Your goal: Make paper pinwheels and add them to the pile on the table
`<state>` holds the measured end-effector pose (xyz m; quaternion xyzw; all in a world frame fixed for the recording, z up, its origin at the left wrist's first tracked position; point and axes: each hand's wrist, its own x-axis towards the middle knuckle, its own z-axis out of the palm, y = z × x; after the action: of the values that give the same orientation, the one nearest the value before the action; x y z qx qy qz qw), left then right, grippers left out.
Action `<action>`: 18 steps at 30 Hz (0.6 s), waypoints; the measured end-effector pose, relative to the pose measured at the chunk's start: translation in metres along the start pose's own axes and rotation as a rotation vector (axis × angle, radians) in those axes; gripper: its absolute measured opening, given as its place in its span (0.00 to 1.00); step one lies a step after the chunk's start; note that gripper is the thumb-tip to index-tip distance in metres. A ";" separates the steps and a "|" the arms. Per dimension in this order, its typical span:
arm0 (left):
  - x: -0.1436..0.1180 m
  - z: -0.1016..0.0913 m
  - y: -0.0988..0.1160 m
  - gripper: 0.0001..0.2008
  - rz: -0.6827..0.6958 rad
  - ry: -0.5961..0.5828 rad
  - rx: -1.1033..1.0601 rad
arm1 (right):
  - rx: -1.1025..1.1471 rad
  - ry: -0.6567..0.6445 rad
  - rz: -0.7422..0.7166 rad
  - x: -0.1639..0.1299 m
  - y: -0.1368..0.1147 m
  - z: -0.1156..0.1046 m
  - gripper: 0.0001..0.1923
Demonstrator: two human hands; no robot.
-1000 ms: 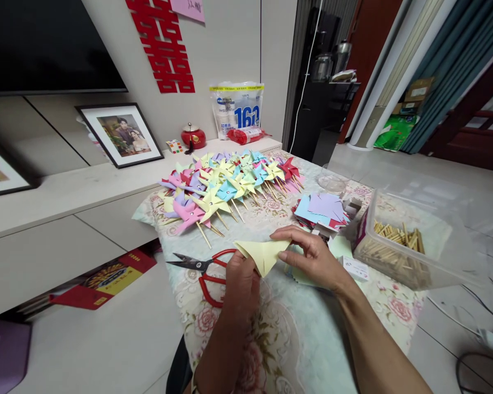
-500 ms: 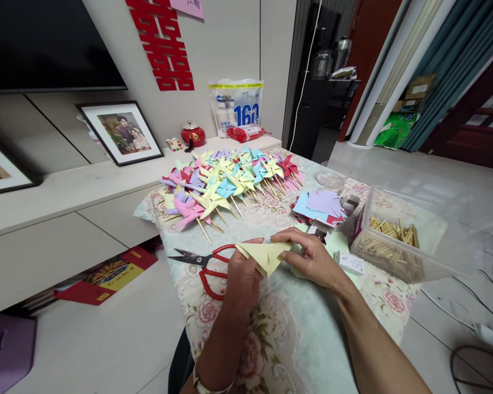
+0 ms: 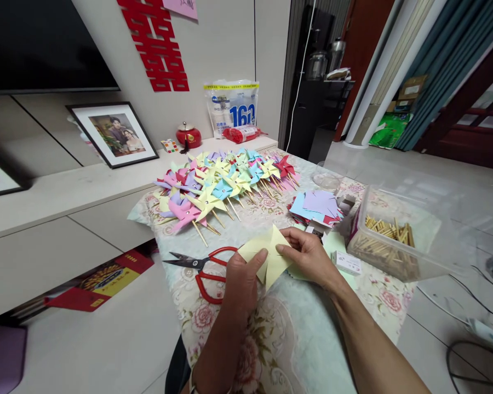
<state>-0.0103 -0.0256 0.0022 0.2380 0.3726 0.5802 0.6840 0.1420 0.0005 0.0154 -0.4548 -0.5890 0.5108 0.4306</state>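
Note:
A pale yellow paper square with slits cut in from its corners is held between both hands above the table. My left hand pinches its left side, thumb on top. On the right side, my right hand grips the sheet with its thumb on the face and fingers behind. Red-handled scissors lie with blades parted just left of my left hand. Beyond the hands is a heap of finished paper pinwheels on sticks, in pink, yellow, blue, purple and red.
Stacked coloured paper lies beyond my right hand. A small white box sits on pale green paper. To the right, a clear plastic tub holds short wooden sticks. Framed photos and a red jar stand on the cabinet behind.
The yellow paper was folded into a triangle and now lies opened out between the hands, its slits showing. Both thumbs have come onto its face. The view has shifted slightly.

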 end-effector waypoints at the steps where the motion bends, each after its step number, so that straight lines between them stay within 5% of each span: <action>1: 0.000 0.000 0.000 0.24 0.002 0.011 -0.007 | 0.027 -0.011 0.012 0.000 -0.001 0.000 0.13; 18: -0.002 -0.003 -0.003 0.23 -0.047 0.016 0.195 | 0.164 0.039 0.074 -0.001 -0.011 -0.005 0.29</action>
<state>-0.0111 -0.0285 -0.0012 0.2899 0.4383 0.5270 0.6680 0.1461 -0.0001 0.0266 -0.4495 -0.5193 0.5640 0.4585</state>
